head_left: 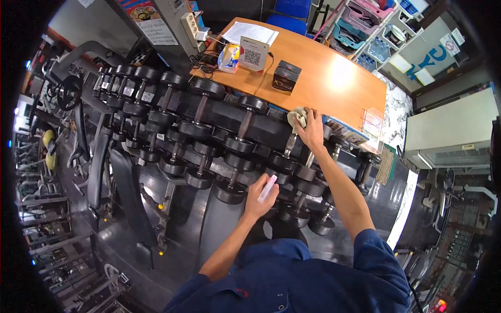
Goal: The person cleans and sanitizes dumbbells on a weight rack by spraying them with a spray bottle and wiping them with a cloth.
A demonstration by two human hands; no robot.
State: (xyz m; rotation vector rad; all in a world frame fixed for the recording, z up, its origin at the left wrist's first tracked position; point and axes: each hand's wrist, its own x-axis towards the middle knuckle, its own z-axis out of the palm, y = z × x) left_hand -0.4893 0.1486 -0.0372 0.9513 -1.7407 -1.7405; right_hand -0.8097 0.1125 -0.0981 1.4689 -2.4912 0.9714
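Note:
My right hand (312,130) presses a crumpled pale cloth (297,118) against the far end of a black dumbbell (290,145) on the upper rack tier. The cloth and fingers cover that end; its metal handle and near end show below. My left hand (257,201) is closed around a small translucent, pinkish bottle (267,189), held tilted above the lower tier. Close by that hand is another black dumbbell (233,180). More dumbbells lie side by side along both tiers, to the left and right of my hands.
Behind the rack stands an orange wooden desk (329,47) with a QR-code stand (253,53), a small black box (286,77), papers and cables. Padded benches (130,193) and gym machines are at left. A white cabinet (451,125) and shelves of baskets (360,26) are at right.

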